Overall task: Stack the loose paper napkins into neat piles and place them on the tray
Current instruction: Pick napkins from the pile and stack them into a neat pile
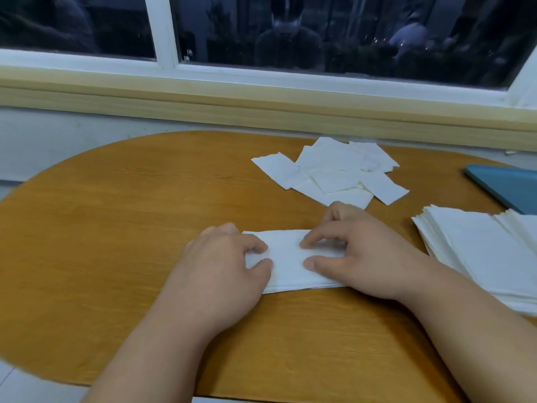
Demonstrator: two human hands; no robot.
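Note:
A small pile of white napkins (pixel 286 261) lies on the wooden table (pixel 116 228) in front of me. My left hand (pixel 220 274) grips the pile's left end, fingers curled over the far edge and thumb on top. My right hand (pixel 357 257) covers the right end, with thumb and forefinger pressing flat on top and the other fingers reaching past the far edge. Several loose napkins (pixel 334 173) lie scattered further back. A blue tray (pixel 505 184) shows at the right edge, partly cut off.
A taller, wide stack of napkins (pixel 479 251) sits on the table at the right, in front of the tray and close to my right forearm. A window sill (pixel 261 103) and wall run behind the table's rounded far edge.

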